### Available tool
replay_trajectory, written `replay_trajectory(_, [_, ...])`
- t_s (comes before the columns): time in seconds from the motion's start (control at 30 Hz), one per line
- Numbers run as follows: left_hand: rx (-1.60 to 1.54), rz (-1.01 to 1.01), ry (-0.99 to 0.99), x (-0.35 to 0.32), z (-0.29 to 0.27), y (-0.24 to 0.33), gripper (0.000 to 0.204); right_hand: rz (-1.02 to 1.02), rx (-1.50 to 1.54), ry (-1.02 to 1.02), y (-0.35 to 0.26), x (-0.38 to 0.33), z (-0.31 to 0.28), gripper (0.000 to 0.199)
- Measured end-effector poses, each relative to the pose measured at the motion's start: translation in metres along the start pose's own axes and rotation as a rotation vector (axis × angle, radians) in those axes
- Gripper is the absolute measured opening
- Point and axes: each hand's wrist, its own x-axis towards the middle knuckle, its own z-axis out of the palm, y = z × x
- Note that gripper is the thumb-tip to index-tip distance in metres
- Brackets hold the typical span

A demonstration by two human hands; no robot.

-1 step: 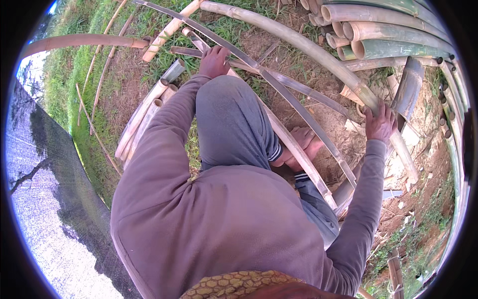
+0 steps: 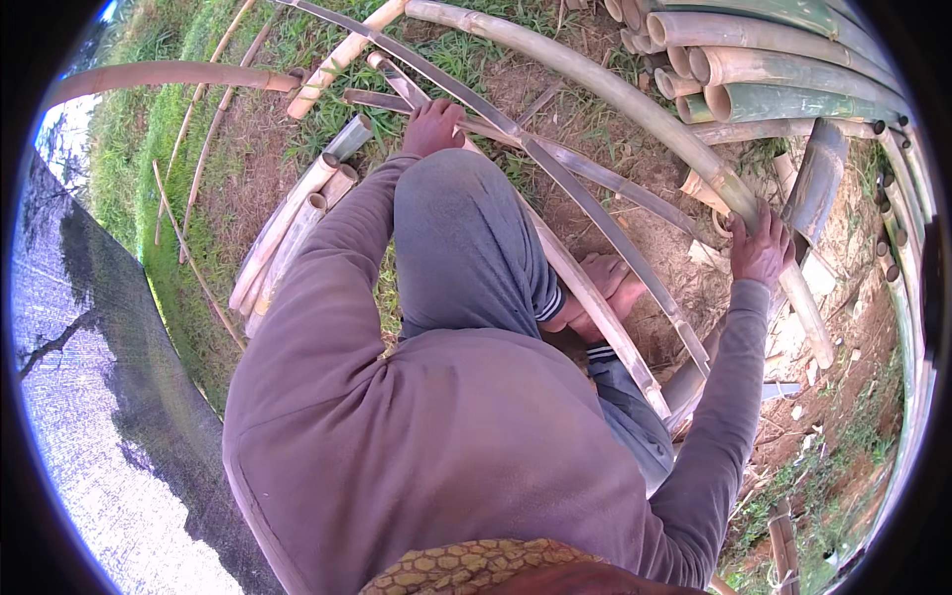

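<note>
Grasps long bamboo pole point(image 2: 640, 102) with right hand point(image 2: 762, 248); touches pale strip point(image 2: 595, 305) with left hand point(image 2: 433, 127); cannot tell its grip.

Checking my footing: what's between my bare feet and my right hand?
The head view shows a split bamboo strip, then soil with pale chips, between bare feet and right hand.

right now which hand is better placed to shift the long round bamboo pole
Likely the right hand: its fingers lie over the bamboo pole. The left hand is apart from it, at a split strip beside the knee.
</note>
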Motion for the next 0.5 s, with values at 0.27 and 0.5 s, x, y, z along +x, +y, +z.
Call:
replay_trajectory(0.27, [0.282, 0.29, -0.017, -0.013, 0.05, -0.023, 0.032, -0.345, 0.366, 0.052, -0.068, -0.045, -0.016, 0.059])
replay_trajectory(0.5, [0.256, 0.423, -0.034, -0.011, 0.063, -0.028, 0.033, -0.087, 0.394, -0.64, -0.129, -0.114, -0.004, 0.071])
